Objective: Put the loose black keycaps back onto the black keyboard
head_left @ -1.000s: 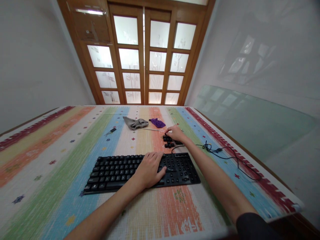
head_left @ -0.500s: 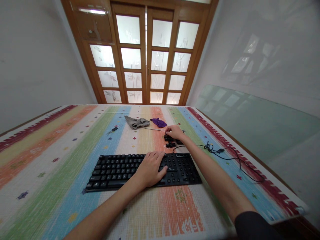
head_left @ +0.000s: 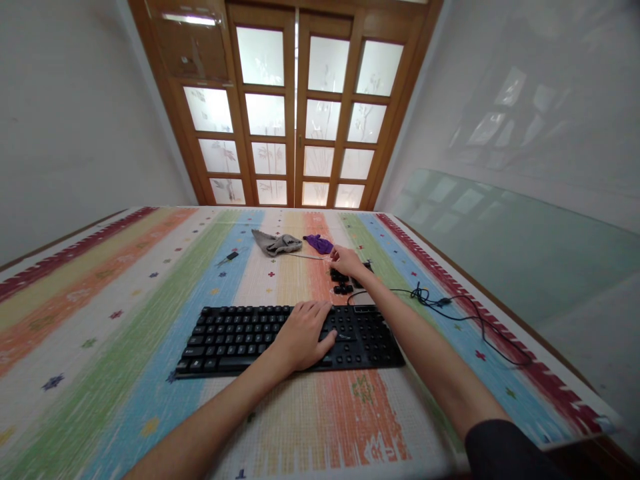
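Observation:
A black keyboard (head_left: 235,337) lies across the striped tablecloth (head_left: 100,333). My left hand (head_left: 303,333) rests flat on its right-middle keys, fingers stretched out. My right hand (head_left: 347,261) reaches beyond the keyboard to a small pile of loose black keycaps (head_left: 343,288). Its fingers are curled down onto the pile. What they pinch is too small to make out.
A grey cloth (head_left: 274,243) and a purple cloth (head_left: 319,243) lie farther back, with a thin rod beside them. A small black tool (head_left: 231,256) sits to the left. The keyboard's black cable (head_left: 450,307) trails to the right edge. Wooden glazed doors stand behind the table.
My right hand has shifted slightly farther back over the keycaps. The view has tilted a little; my left hand stays on the keyboard.

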{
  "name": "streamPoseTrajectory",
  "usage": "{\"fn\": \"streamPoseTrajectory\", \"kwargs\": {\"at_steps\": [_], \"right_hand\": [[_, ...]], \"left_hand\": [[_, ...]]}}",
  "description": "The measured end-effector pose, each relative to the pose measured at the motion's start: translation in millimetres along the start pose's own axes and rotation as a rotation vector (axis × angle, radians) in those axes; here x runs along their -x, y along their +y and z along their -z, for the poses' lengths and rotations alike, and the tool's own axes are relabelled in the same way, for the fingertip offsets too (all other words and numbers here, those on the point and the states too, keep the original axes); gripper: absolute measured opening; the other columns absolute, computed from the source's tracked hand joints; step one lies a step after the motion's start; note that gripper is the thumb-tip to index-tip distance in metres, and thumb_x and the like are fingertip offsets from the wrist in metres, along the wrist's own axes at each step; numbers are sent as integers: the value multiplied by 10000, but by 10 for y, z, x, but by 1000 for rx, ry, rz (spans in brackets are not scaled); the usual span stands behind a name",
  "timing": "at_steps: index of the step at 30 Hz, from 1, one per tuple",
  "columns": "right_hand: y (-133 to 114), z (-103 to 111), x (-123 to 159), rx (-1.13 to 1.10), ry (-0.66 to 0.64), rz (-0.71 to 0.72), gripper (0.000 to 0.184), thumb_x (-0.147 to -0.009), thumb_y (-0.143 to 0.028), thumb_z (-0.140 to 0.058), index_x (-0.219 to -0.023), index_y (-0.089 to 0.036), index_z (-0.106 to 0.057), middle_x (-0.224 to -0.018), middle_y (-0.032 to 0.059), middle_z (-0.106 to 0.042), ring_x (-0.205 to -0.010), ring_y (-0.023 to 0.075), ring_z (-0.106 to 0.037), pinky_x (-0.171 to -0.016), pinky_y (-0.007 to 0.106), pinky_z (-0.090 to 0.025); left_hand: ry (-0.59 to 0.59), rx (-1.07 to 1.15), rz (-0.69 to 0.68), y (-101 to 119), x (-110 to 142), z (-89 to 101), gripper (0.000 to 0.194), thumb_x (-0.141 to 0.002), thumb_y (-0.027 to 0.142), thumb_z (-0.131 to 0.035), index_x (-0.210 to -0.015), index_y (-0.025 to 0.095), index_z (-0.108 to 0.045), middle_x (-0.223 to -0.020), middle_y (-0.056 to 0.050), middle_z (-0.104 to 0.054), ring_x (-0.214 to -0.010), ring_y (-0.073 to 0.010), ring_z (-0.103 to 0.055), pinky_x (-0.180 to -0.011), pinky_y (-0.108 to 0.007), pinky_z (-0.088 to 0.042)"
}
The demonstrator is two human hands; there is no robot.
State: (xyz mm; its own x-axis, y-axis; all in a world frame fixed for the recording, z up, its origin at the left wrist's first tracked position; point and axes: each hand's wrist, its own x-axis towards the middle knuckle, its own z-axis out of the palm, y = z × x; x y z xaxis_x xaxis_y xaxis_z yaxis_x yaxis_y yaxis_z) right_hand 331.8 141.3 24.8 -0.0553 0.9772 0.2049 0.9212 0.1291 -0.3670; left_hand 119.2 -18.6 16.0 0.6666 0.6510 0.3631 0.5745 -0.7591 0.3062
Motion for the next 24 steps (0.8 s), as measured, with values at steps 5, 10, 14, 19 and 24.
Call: {"fn": "streamPoseTrajectory", "kwargs": {"at_steps": [5, 10, 14, 19, 24], "right_hand": [[-33, 5, -1, -49, 30, 40, 276, -701, -39, -644, -938, -180, -645, -863, 33, -753, -775, 168, -673, -687, 240, -459], [-101, 141, 42, -117, 82, 119, 275, -674, -23, -622, -902, -178, -621, -875, 39, -735, -784, 173, -676, -696, 248, -481], [-162, 340, 226, -193, 87, 207, 236, -704, -46, -618, -902, -174, -605, -907, 42, -722, -782, 164, -696, -708, 251, -506], [-163, 526, 715, -322, -4, 350, 226, -706, -103, -687, -903, -176, -602, -858, 17, -711, -791, 158, -709, -745, 256, -532], [-107, 514, 1141, -445, -115, 488, 220, -744, -119, -658, -952, -177, -615, -902, 31, -708, -773, 141, -675, -723, 253, -536]], "left_hand": [[-1, -6, 0, 4, -1, 10, 459, -924, 318, -576, -1334, 128, -496, -1321, -166, -620, -1213, -316, -572, -1057, -494, -429], [-6, -5, -2, -11, -2, -7, 450, -925, 318, -577, -1327, 131, -500, -1322, -164, -621, -1220, -314, -568, -1057, -492, -426], [6, 10, 2, -21, 1, -22, 425, -932, 326, -558, -1320, 162, -501, -1310, -150, -628, -1218, -308, -570, -1055, -494, -423], [11, 3, 11, -24, 2, -29, 454, -926, 339, -552, -1325, 133, -487, -1264, -170, -637, -1181, -318, -586, -1041, -497, -435], [16, 3, 12, -26, 2, -26, 523, -924, 339, -545, -1387, 121, -438, -1317, -180, -608, -1213, -318, -573, -1054, -491, -430]]}}
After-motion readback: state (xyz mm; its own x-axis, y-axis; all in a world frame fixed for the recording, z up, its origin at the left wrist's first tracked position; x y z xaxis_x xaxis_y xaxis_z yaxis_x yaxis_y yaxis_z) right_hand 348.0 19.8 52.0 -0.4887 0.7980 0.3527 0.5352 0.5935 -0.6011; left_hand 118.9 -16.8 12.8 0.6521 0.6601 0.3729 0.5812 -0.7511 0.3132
